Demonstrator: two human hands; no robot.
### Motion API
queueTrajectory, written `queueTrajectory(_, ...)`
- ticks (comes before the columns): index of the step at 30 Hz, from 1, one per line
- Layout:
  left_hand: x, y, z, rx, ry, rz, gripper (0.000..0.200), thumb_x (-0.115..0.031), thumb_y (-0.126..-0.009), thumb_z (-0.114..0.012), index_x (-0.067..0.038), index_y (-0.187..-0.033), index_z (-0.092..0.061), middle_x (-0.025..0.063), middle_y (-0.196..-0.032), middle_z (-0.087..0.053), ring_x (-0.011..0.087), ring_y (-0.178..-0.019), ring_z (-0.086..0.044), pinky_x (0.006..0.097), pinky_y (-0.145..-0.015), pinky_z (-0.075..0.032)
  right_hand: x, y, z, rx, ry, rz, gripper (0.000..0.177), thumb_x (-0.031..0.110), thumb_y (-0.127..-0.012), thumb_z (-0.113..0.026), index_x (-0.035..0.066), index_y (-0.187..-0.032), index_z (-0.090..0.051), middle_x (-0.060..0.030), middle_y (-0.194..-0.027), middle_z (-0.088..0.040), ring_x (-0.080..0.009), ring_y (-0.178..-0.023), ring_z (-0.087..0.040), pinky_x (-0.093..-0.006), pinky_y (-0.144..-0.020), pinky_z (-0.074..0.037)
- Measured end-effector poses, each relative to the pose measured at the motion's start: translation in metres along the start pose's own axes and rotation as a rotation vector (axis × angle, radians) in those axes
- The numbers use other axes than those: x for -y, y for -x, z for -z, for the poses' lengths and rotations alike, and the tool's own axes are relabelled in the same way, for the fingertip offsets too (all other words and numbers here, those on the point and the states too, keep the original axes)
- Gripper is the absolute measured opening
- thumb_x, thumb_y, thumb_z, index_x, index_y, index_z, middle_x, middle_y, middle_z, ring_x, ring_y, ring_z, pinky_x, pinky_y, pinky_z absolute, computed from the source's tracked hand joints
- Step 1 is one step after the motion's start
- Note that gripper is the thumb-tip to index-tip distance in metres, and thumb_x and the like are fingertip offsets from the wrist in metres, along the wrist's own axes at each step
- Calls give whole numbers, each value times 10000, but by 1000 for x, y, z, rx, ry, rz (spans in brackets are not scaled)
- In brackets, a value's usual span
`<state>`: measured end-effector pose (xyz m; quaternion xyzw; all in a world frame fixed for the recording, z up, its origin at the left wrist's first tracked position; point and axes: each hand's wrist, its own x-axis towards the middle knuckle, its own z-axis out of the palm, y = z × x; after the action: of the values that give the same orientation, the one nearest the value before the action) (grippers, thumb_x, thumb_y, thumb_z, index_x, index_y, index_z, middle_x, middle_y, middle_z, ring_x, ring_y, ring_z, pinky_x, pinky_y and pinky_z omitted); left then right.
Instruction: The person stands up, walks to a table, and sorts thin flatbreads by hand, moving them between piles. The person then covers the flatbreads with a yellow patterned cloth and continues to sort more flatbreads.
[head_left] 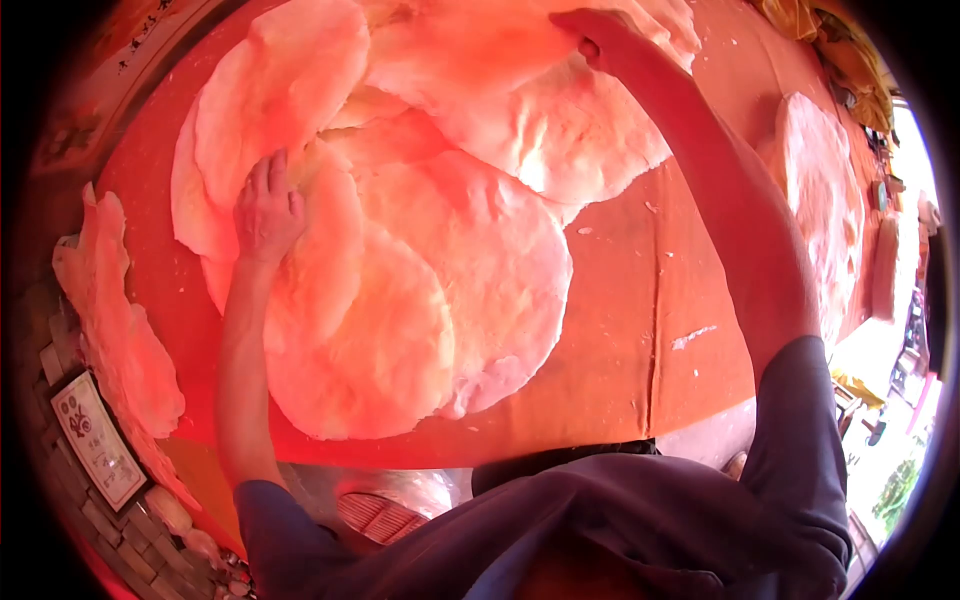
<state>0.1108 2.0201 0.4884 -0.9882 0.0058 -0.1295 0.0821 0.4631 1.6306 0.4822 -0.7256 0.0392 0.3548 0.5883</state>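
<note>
- Broadly, the red-covered bench point(620, 330) fills the view, and its far and right edges are cut off by the lens.
- Pale round sheets point(470, 260) lie overlapped across its middle, near to far; how many layers there are I cannot tell.
- A left stack point(115, 320) hangs over the left edge. A right stack point(820, 190) lies well apart, too blurred to count.
- The right hand point(592, 38) is at the far end, its grip pinching the rim of the far sheet point(560, 130). The fingertips are hidden.
- The left hand point(268, 208) has its grip spread flat on the left sheets.
- The sheets look thin and brittle — a light palm and a slow, low peel from the rim would suit.
- Crumbs point(692, 336) dot the right side.
</note>
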Motion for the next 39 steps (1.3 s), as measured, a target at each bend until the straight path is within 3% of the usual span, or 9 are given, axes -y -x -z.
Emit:
queueTrajectory(4,10,1,0,54,-1,4,573,-158,-830,-591,-27,-1371,-455,222,-1302,-525,388,-1164,-544,466,-941,-497,59,106,-24,-385,34,447,230,271,-744,-749,133,-631,-605,18,-561,-521,-92,-461,-454,-253,-437,-296)
queueTrajectory(8,8,-6,0,68,6,-60,619,-133,-841,-575,-71,-1428,-388,219,-1305,-532,405,-1146,-555,488,-933,-502,52,210,104,-365,38,708,180,257,-765,-730,111,-709,-642,-3,-595,-551,-114,-464,-467,-262,-448,-319)
queueTrajectory(10,4,-11,0,55,4,-85,629,-134,-837,-575,-72,-1431,-375,226,-1283,-542,412,-1109,-575,502,-917,-505,18,281,206,-632,942,876,190,173,-828,-723,61,-973,-670,-34,-706,-619,-158,-587,-551,-281,-539,-424)
queueTrajectory(12,-1,-19,3,206,-58,115,607,-158,-835,-577,-70,-1411,-405,223,-1249,-564,405,-1055,-603,512,-872,-512,-6,333,223,-899,583,674,276,107,-867,-706,28,-1129,-679,-63,-815,-670,-178,-657,-592,-283,-602,-485)
queueTrajectory(13,-5,-22,5,192,-51,94,607,-158,-835,-577,-70,-1411,-405,223,-1249,-564,405,-1055,-603,512,-872,-512,-20,355,213,-942,-242,408,288,84,-874,-693,19,-1154,-673,-75,-869,-687,-177,-666,-593,-274,-620,-493)
queueTrajectory(19,-14,-54,24,329,-129,303,465,-233,-880,-531,-26,-1295,-494,261,-1090,-649,449,-959,-636,532,-783,-509,-228,450,297,-1292,307,-155,557,418,-782,-797,-25,-1081,-643,-117,-828,-678,-201,-705,-663,-316,-608,-524)
queueTrajectory(26,-32,-115,147,67,109,255,434,-87,-854,-474,-63,-1283,-539,270,-1090,-645,429,-997,-639,453,-813,-511,-341,475,196,-1226,863,158,580,385,-848,-685,0,-1264,-560,-242,-1191,-609,-377,-1090,-596,-432,-920,-482)
queueTrajectory(35,-294,-280,287,-219,233,-310,474,-32,-833,-511,-49,-1303,-576,210,-1154,-661,330,-1023,-673,381,-865,-524,-359,474,187,-1282,978,206,596,325,-834,-663,-44,-1286,-540,-265,-1361,-489,-431,-1297,-432,-501,-1094,-308)
queueTrajectory(39,-501,-287,293,-426,464,-682,362,-95,-798,-595,-80,-1157,-636,157,-760,-655,336,-699,-666,418,-580,-534,-356,476,188,-1286,930,202,602,331,-819,-674,-42,-1277,-556,-258,-1360,-497,-425,-1297,-435,-500,-1092,-310)
